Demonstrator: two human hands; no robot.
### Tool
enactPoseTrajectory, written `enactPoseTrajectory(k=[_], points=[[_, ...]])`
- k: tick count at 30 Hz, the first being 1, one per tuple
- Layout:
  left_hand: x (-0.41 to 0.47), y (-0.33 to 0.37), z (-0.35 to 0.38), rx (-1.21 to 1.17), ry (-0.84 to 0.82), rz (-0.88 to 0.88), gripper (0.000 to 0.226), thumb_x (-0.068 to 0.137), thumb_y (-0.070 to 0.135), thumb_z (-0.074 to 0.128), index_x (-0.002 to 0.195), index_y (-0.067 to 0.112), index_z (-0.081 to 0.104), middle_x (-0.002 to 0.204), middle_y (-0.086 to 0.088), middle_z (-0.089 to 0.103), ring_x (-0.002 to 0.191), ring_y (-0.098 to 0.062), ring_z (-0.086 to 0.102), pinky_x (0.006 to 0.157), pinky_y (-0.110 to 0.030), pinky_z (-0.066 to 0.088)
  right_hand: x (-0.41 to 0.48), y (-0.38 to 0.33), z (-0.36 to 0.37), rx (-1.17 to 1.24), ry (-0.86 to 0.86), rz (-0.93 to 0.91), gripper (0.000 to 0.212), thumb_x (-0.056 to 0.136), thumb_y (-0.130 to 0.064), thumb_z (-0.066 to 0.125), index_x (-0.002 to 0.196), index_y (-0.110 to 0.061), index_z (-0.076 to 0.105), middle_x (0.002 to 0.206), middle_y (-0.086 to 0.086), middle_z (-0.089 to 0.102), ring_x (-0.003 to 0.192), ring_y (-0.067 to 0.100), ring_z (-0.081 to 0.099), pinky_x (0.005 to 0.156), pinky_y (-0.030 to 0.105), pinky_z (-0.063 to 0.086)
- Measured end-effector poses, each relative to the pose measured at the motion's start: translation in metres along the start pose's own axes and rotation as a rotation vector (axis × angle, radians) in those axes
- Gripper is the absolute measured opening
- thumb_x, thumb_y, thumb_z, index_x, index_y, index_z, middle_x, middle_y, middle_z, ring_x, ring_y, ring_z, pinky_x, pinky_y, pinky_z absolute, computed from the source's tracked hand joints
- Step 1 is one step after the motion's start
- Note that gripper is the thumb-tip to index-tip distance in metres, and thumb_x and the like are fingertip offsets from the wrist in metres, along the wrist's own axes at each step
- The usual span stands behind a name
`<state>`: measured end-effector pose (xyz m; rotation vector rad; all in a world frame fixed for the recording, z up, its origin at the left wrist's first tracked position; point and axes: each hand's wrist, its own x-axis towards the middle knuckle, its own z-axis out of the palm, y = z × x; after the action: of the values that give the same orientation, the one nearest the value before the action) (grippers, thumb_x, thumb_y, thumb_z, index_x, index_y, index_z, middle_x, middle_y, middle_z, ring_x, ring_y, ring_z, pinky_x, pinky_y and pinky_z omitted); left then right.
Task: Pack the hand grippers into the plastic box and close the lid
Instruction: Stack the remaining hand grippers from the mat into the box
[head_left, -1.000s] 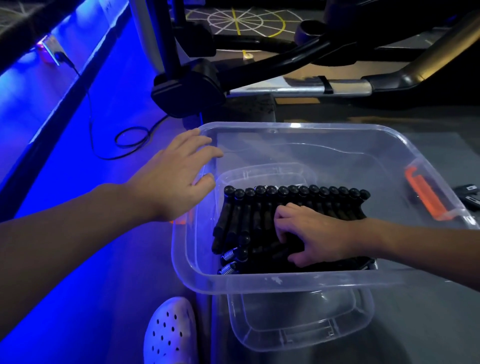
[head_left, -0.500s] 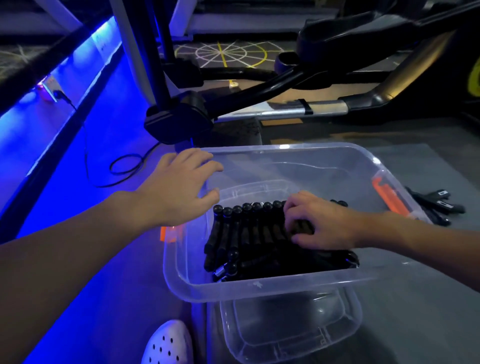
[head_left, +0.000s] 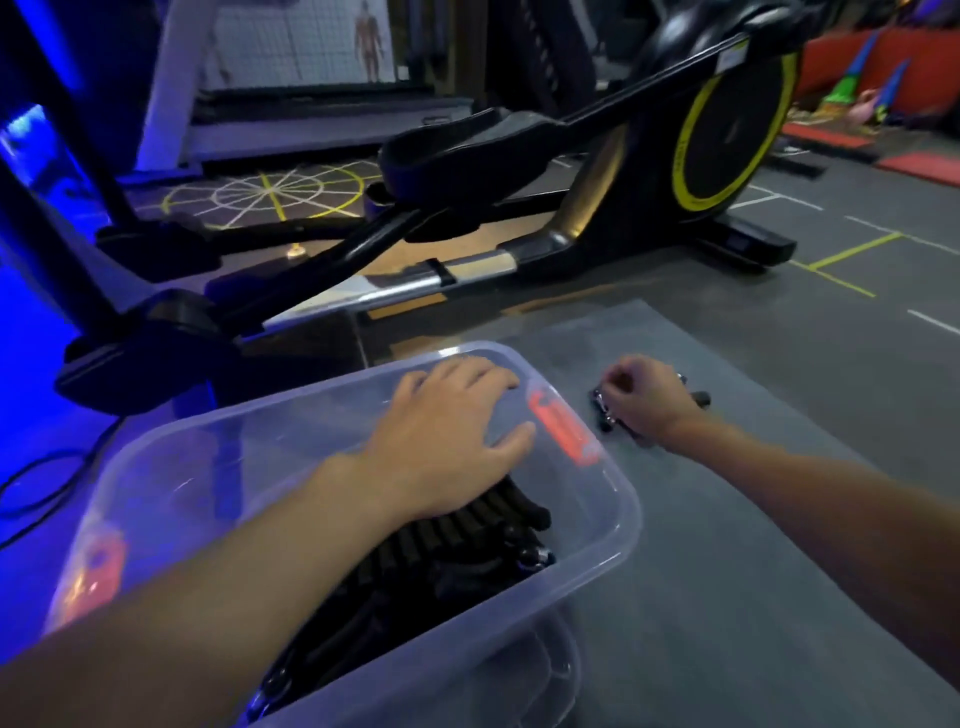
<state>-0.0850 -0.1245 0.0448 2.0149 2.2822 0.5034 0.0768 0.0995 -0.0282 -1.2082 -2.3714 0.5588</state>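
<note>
Grey floor mat (head_left: 753, 519) in front of me has the clear plastic box (head_left: 631, 499) on it, a few loose hand grippers (head_left: 602, 410) lying just right of it. Elliptical trainer (head_left: 727, 130) stands on the gym floor (head_left: 857, 218) behind, black cable (head_left: 31, 499) off left

Bare from fingertips to frame edge on both sides. Left grip (head_left: 447, 441): broad back, four fingers (head_left: 483, 375) and thumb all in view, joined to a long uncovered left forearm (head_left: 260, 561) that widens toward the lower left corner. Right grip (head_left: 644, 400): seen from its back, joined to an uncovered right forearm (head_left: 805, 499) running to the right edge. Nails and finer marks too blurred to tell.
</note>
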Motion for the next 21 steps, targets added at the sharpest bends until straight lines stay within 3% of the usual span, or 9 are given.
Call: enactPoseTrajectory(k=[3, 5, 7, 12, 16, 21], points=[[0.021, 0.019, 0.019, -0.013, -0.019, -0.005, 0.064, 0.079, 0.069, 0.032, 0.131, 0.034, 0.044, 0.139, 0.014, 0.042, 0.133, -0.009, 0.033, 0.108, -0.040, 0.029, 0.005, 0.054, 0.017, 0.019, 0.024, 0.162, 0.013, 0.079, -0.015, 0.064, 0.066, -0.012, 0.064, 0.065, 0.007, 0.063, 0.071, 0.030, 0.063, 0.061, 0.031, 0.043], [0.033, 0.025, 0.032, -0.032, -0.039, -0.028, 0.066, 0.080, 0.072, 0.034, 0.134, 0.034, 0.042, 0.143, 0.012, 0.039, 0.137, -0.010, 0.030, 0.109, -0.042, 0.028, 0.007, 0.082, 0.025, -0.005, 0.035, 0.242, 0.015, 0.075, -0.022, 0.065, 0.064, -0.018, 0.057, 0.068, 0.005, 0.062, 0.078, 0.033, 0.063, 0.068, 0.035, 0.049], [0.043, 0.030, 0.044, -0.041, -0.074, -0.059, 0.069, 0.081, 0.073, 0.037, 0.138, 0.034, 0.038, 0.150, 0.011, 0.032, 0.141, -0.010, 0.024, 0.111, -0.043, 0.026, 0.013, 0.098, 0.025, -0.057, 0.028, 0.308, 0.011, 0.074, -0.030, 0.067, 0.077, -0.020, 0.062, 0.083, 0.007, 0.064, 0.088, 0.033, 0.060, 0.077, 0.038, 0.051], [0.053, 0.040, 0.059, 0.003, -0.106, -0.090, 0.076, 0.079, 0.076, 0.038, 0.141, 0.032, 0.035, 0.155, 0.008, 0.023, 0.145, -0.011, 0.012, 0.116, -0.042, 0.021, 0.042, 0.118, 0.030, -0.016, 0.029, 0.382, 0.033, 0.074, -0.034, 0.071, 0.102, -0.016, 0.067, 0.106, 0.009, 0.066, 0.106, 0.033, 0.059, 0.087, 0.040, 0.051], [0.054, 0.039, 0.059, 0.010, -0.109, -0.106, 0.078, 0.077, 0.080, 0.035, 0.140, 0.035, 0.034, 0.153, 0.015, 0.020, 0.144, -0.007, 0.007, 0.115, -0.040, 0.022, 0.045, 0.137, 0.047, -0.001, 0.050, 0.444, 0.062, 0.071, -0.042, 0.075, 0.125, -0.019, 0.055, 0.125, 0.007, 0.054, 0.123, 0.031, 0.044, 0.100, 0.041, 0.041], [0.050, 0.039, 0.060, 0.001, -0.122, -0.118, 0.071, 0.077, 0.081, 0.034, 0.137, 0.042, 0.035, 0.152, 0.023, 0.014, 0.143, 0.000, 0.000, 0.115, -0.039, 0.023, 0.041, 0.163, 0.067, -0.087, 0.016, 0.415, 0.081, 0.072, -0.034, 0.075, 0.142, -0.016, 0.038, 0.144, 0.004, 0.044, 0.135, 0.030, 0.031, 0.110, 0.044, 0.033]])
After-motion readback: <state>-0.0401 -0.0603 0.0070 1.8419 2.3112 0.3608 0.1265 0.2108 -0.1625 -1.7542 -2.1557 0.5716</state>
